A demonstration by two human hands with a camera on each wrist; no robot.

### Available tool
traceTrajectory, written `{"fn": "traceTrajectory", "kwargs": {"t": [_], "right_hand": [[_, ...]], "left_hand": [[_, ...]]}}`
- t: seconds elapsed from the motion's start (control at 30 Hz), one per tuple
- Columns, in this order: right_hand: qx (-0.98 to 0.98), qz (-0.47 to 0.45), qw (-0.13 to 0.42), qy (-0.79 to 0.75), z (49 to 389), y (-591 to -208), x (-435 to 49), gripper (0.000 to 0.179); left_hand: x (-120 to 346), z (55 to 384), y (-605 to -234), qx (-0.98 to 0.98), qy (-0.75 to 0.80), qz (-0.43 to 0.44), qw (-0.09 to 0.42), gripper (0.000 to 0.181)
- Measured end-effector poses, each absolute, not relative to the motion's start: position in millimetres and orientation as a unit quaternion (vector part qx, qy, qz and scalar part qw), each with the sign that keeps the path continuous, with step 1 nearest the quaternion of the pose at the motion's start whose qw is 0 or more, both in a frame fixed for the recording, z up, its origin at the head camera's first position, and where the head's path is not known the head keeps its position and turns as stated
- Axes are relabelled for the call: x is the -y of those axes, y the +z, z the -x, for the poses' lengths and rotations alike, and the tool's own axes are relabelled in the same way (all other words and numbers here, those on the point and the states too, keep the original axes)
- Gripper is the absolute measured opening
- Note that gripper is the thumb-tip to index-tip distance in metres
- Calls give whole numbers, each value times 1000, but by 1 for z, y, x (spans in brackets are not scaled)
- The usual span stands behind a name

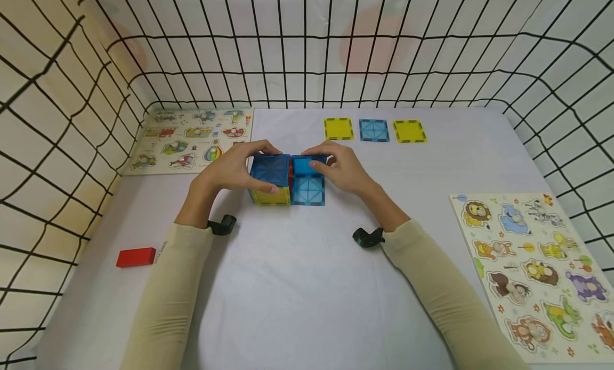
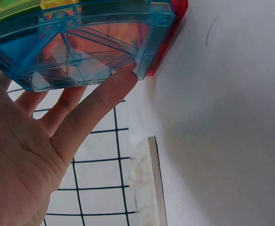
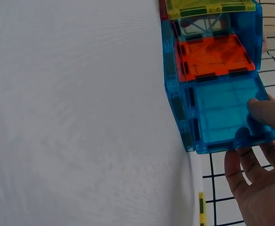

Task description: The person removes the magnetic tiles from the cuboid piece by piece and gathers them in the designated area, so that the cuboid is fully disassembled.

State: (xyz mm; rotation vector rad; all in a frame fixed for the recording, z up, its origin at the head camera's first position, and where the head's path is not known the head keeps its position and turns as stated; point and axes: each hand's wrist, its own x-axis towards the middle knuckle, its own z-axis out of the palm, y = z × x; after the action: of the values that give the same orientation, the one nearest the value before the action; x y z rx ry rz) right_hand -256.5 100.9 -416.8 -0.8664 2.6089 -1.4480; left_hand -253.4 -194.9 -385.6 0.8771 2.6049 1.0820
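Observation:
A cube of see-through magnetic tiles [image 1: 269,170] stands on the white table, blue on top, yellow in front, with a red side [image 3: 215,56]. My left hand [image 1: 230,165] grips it from the left, thumb along the front and fingers at the back. In the left wrist view, a finger lies against its blue side tile [image 2: 76,56]. To the cube's right a blue tile [image 1: 308,191] lies flat. Along that tile's far edge stands another blue tile [image 3: 222,110], which my right hand [image 1: 347,167] pinches between thumb and fingers.
Two yellow tiles [image 1: 338,129] and a blue tile [image 1: 374,130] lie farther back. A vehicle puzzle board [image 1: 192,141] is at back left, an animal puzzle board [image 1: 537,274] at right. A red block [image 1: 136,257] lies left. Black wire mesh [image 1: 307,55] surrounds the table's back and sides.

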Motion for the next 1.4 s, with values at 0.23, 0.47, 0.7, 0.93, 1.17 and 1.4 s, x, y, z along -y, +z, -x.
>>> {"fn": "traceTrajectory", "kwargs": {"t": [0.23,0.47,0.7,0.93,1.17,1.4], "right_hand": [[-844,244,6,-477,257,-412,-110,27],[-854,216,-4,-473,257,-408,-123,32],[-858,212,-3,-468,256,-404,-130,36],[-860,191,10,-473,256,-400,-140,35],[-857,158,24,-491,261,-399,-150,32],[-848,139,16,-511,266,-404,-157,32]], "left_hand": [[193,254,-385,-882,359,-290,96,69],[194,253,-384,-888,351,-282,97,70],[196,250,-382,-889,350,-275,107,71],[203,250,-380,-890,349,-274,106,71],[210,249,-377,-896,338,-265,111,72],[214,247,-375,-892,345,-268,115,71]]}}
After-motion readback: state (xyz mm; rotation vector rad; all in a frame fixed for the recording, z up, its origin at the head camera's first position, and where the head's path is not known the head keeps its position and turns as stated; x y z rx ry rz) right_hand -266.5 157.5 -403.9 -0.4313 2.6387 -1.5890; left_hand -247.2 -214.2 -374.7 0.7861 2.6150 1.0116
